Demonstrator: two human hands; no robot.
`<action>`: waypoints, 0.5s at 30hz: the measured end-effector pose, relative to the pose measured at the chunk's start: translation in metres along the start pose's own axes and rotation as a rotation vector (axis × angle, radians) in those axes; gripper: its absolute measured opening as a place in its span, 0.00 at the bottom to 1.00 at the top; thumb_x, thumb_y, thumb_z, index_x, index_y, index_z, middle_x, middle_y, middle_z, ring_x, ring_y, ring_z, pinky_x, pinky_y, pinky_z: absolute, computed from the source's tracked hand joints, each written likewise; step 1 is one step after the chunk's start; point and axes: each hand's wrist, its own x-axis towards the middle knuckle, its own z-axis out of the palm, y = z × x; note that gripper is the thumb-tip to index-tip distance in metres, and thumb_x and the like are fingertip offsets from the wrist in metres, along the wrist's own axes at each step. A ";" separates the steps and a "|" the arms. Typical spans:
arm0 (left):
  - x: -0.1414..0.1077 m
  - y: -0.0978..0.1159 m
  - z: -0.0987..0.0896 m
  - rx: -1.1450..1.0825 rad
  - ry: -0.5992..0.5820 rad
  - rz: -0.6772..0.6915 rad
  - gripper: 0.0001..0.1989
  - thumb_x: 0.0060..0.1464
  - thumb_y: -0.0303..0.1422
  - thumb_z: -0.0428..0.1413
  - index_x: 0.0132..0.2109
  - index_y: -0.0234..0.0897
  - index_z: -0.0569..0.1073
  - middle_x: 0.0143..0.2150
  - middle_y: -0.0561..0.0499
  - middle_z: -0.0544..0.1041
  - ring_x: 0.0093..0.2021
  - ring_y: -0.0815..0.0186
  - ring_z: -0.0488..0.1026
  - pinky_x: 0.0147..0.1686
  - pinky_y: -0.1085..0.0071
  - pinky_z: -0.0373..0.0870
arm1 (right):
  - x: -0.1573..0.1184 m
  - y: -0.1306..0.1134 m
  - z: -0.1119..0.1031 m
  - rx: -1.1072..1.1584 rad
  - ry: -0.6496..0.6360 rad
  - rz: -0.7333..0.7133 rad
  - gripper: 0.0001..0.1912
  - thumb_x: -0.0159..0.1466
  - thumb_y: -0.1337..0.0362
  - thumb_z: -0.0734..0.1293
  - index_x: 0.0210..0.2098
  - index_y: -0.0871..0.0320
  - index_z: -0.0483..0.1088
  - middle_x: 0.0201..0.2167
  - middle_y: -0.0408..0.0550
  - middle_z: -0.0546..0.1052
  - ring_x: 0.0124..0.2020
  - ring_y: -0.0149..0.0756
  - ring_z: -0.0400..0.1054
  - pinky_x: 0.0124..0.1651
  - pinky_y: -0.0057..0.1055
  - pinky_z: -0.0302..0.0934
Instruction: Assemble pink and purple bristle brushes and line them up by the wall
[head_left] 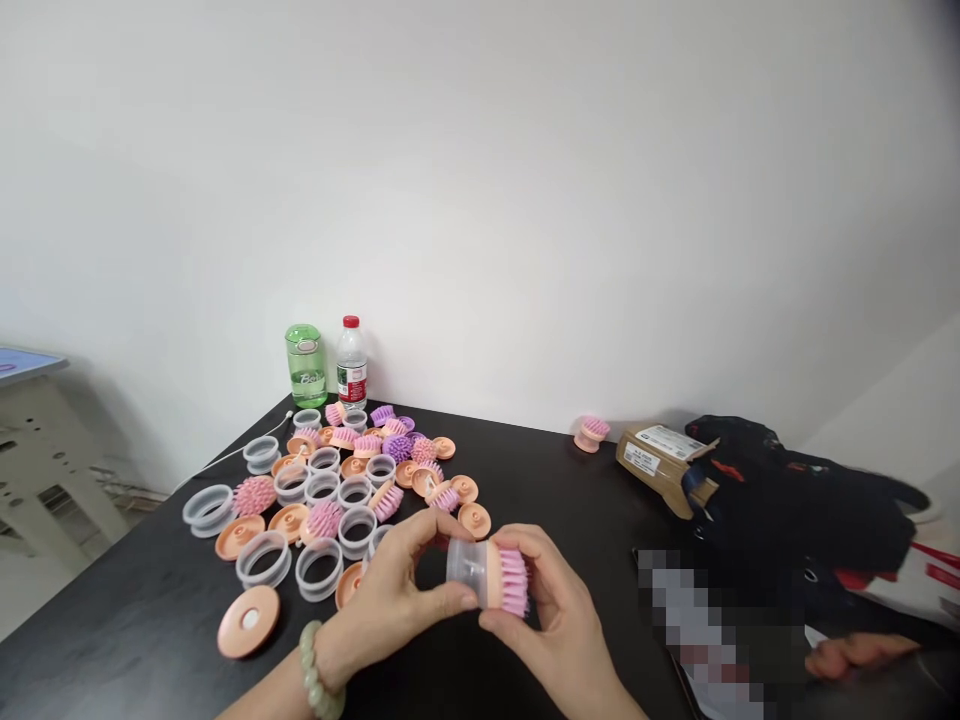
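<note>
Both my hands are closed around one small round brush, held on its side above the front of the table. My left hand (pixel 409 585) grips the clear plastic ring (pixel 466 570) at its left end. With my right hand (pixel 544 605) I hold the brush head (pixel 511 580), which has pink bristles and a peach base. Left of my hands lie several loose clear rings (pixel 319 570), peach discs with a central stem (pixel 240 537), and pink bristle heads (pixel 325 520). A peach cap (pixel 249 621) with a pale centre lies nearest my left wrist. Some purple heads (pixel 396 448) are farther back.
Against the wall stand a green bottle (pixel 306 365) and a red-capped water bottle (pixel 352 363). One assembled brush (pixel 592 434) sits at the back right, near an opened cardboard box (pixel 664 460) and dark fabric (pixel 802 500). Another person's hand (pixel 859 653) shows at lower right, beside a pixelated patch.
</note>
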 end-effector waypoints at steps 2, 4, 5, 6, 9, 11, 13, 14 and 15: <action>0.000 0.000 -0.001 0.066 0.006 0.086 0.24 0.49 0.49 0.64 0.47 0.40 0.72 0.45 0.48 0.75 0.46 0.57 0.72 0.48 0.63 0.68 | 0.001 0.000 -0.002 0.008 0.006 0.004 0.22 0.57 0.55 0.75 0.49 0.49 0.68 0.41 0.45 0.73 0.40 0.38 0.72 0.40 0.29 0.70; 0.001 -0.001 -0.001 0.137 -0.006 0.183 0.23 0.50 0.48 0.64 0.48 0.41 0.71 0.46 0.47 0.75 0.47 0.57 0.72 0.49 0.63 0.68 | 0.003 -0.001 -0.003 -0.024 0.010 -0.004 0.24 0.56 0.57 0.77 0.49 0.49 0.67 0.42 0.45 0.73 0.41 0.39 0.72 0.42 0.30 0.70; 0.001 -0.002 0.000 0.186 -0.015 0.228 0.21 0.51 0.46 0.64 0.48 0.41 0.70 0.47 0.47 0.75 0.48 0.57 0.72 0.49 0.62 0.68 | 0.003 -0.001 -0.004 -0.058 0.007 -0.011 0.25 0.55 0.59 0.77 0.49 0.49 0.67 0.43 0.45 0.74 0.43 0.40 0.72 0.44 0.31 0.70; 0.001 -0.004 0.001 0.255 -0.025 0.266 0.20 0.53 0.42 0.64 0.49 0.42 0.70 0.48 0.47 0.75 0.49 0.56 0.71 0.50 0.61 0.68 | 0.003 0.000 -0.004 -0.101 -0.004 -0.017 0.25 0.55 0.62 0.77 0.49 0.49 0.67 0.44 0.46 0.74 0.44 0.41 0.72 0.46 0.33 0.69; -0.001 -0.013 0.008 0.519 -0.043 0.324 0.22 0.55 0.30 0.62 0.56 0.43 0.67 0.50 0.45 0.75 0.52 0.52 0.69 0.53 0.55 0.66 | 0.002 0.001 -0.003 -0.218 -0.096 -0.032 0.28 0.55 0.69 0.76 0.52 0.48 0.68 0.46 0.46 0.75 0.47 0.43 0.71 0.51 0.37 0.68; -0.003 -0.019 0.012 0.597 -0.066 0.311 0.28 0.53 0.28 0.62 0.59 0.43 0.64 0.50 0.44 0.76 0.50 0.51 0.69 0.50 0.53 0.68 | 0.001 0.003 -0.003 -0.225 -0.161 -0.011 0.30 0.54 0.68 0.76 0.54 0.47 0.67 0.46 0.46 0.75 0.47 0.43 0.72 0.50 0.38 0.69; -0.004 -0.023 0.010 0.541 -0.073 0.254 0.31 0.51 0.28 0.63 0.61 0.44 0.64 0.51 0.44 0.75 0.50 0.52 0.70 0.50 0.53 0.69 | 0.001 0.006 -0.006 -0.151 -0.163 0.031 0.30 0.55 0.64 0.75 0.55 0.49 0.66 0.46 0.48 0.75 0.43 0.43 0.73 0.46 0.37 0.71; -0.003 -0.023 0.007 0.478 -0.039 0.206 0.32 0.50 0.29 0.64 0.61 0.44 0.64 0.54 0.44 0.74 0.52 0.51 0.70 0.52 0.53 0.68 | 0.002 0.009 -0.009 -0.110 -0.135 0.059 0.28 0.57 0.62 0.74 0.55 0.50 0.65 0.46 0.49 0.75 0.41 0.41 0.74 0.44 0.36 0.72; -0.001 -0.022 0.001 0.399 0.021 0.150 0.32 0.49 0.29 0.64 0.61 0.45 0.64 0.56 0.44 0.73 0.55 0.51 0.69 0.55 0.53 0.66 | 0.004 0.012 -0.011 -0.082 -0.092 0.090 0.26 0.59 0.60 0.72 0.55 0.52 0.65 0.45 0.50 0.75 0.39 0.40 0.75 0.42 0.36 0.72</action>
